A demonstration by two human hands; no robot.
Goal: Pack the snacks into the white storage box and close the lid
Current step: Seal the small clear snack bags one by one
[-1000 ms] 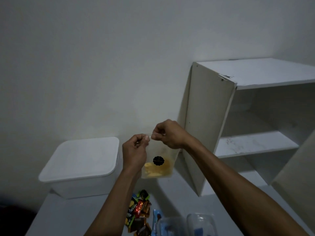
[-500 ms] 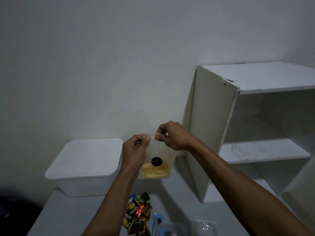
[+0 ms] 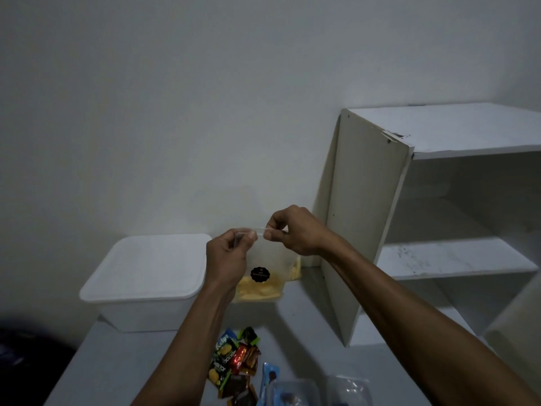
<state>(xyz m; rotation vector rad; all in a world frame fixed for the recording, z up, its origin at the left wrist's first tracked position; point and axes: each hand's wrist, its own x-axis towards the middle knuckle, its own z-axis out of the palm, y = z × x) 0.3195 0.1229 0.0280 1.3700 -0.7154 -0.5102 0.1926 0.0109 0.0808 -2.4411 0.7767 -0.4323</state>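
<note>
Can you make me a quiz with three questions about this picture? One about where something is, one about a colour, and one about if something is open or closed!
1. Where is the white storage box?
A. On the shelf
B. On the table, by the left hand
C. On the floor

2. What colour is the round sticker on the clear snack bag?
A. Black
B. Red
C. Blue

3. Is the box lid on or off?
A. Off
B. On
C. Missing

Answers: 1 B, it sits on the table left of the hands. 2 A, the sticker looks black. 3 B, the lid covers the box while both hands, the right hand too, pinch the bag's top.
</note>
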